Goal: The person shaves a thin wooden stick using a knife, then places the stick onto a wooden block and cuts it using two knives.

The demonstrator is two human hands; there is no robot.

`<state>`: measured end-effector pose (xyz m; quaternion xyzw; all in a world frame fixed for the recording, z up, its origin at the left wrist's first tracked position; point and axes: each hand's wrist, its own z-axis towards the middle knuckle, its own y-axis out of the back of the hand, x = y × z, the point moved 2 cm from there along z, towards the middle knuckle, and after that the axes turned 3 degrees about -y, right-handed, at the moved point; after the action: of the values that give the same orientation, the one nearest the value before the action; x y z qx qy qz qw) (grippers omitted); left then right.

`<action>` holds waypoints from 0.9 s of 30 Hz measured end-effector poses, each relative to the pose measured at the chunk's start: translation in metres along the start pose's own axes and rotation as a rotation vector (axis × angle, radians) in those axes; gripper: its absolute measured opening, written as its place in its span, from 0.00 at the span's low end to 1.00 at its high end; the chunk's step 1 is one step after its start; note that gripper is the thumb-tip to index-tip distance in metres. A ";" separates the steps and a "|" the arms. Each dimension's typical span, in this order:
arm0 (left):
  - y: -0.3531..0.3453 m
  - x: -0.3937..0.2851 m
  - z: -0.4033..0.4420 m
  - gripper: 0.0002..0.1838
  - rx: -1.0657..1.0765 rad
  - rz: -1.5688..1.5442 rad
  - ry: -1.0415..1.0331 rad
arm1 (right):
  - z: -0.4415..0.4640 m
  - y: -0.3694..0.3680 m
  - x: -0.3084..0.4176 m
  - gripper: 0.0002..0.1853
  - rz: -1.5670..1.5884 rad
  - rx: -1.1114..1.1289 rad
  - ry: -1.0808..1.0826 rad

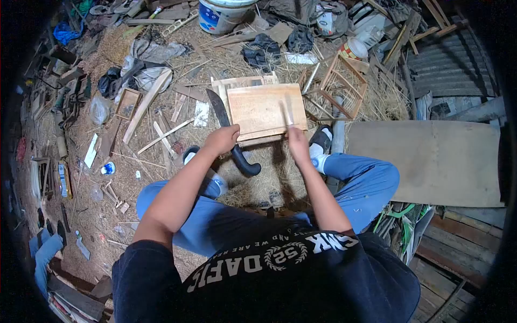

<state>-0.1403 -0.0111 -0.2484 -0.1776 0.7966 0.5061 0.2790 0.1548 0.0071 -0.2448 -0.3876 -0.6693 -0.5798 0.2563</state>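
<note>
A pale rectangular wooden board (pixel 264 107) lies in front of me on a low wooden support (pixel 221 85). My left hand (pixel 222 141) grips the board's near left corner, with its fingers closed at the edge. My right hand (pixel 298 144) is closed around a slim, light tool (pixel 289 112), smeared by motion over the board's right side; its kind cannot be made out. Beside the board's left edge rests a long tool with a dark blade (pixel 217 107) and a black curved handle (pixel 246 163), partly hidden behind my left hand.
Wood strips (pixel 148 105) and shavings litter the ground to the left. A small wooden frame (pixel 344 86) stands at the right, near a flat brown panel (pixel 425 161). A white and blue bucket (pixel 222 16) stands at the back. My feet flank the support.
</note>
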 end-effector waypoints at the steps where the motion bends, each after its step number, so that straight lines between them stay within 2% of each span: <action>1: -0.003 -0.001 0.004 0.13 0.007 -0.007 -0.003 | -0.013 -0.006 0.008 0.28 -0.135 0.041 0.008; 3: -0.002 -0.005 0.010 0.15 -0.030 0.035 0.052 | -0.032 -0.017 0.018 0.28 -0.308 0.135 -0.024; 7: 0.006 -0.016 0.013 0.18 -0.083 -0.013 0.163 | -0.041 -0.036 0.001 0.27 -0.374 0.137 -0.036; 10: 0.002 -0.005 0.012 0.18 -0.041 -0.018 0.173 | -0.041 -0.040 -0.002 0.27 -0.389 0.132 -0.060; 16: 0.007 0.013 0.006 0.18 -0.027 -0.056 0.108 | -0.028 -0.027 -0.016 0.28 -0.361 -0.045 -0.083; 20: 0.026 0.014 0.005 0.17 -0.114 -0.085 0.072 | -0.012 -0.009 -0.030 0.31 -0.246 -0.159 -0.101; 25: 0.057 0.030 0.008 0.17 -0.290 -0.089 0.138 | 0.001 -0.009 -0.042 0.33 -0.192 -0.145 -0.170; 27: 0.059 0.032 0.007 0.17 -0.289 -0.080 0.157 | 0.007 -0.021 -0.056 0.33 -0.297 -0.140 -0.035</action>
<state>-0.1974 0.0201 -0.2288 -0.2863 0.7272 0.5883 0.2076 0.1706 0.0003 -0.3029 -0.3113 -0.6816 -0.6497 0.1284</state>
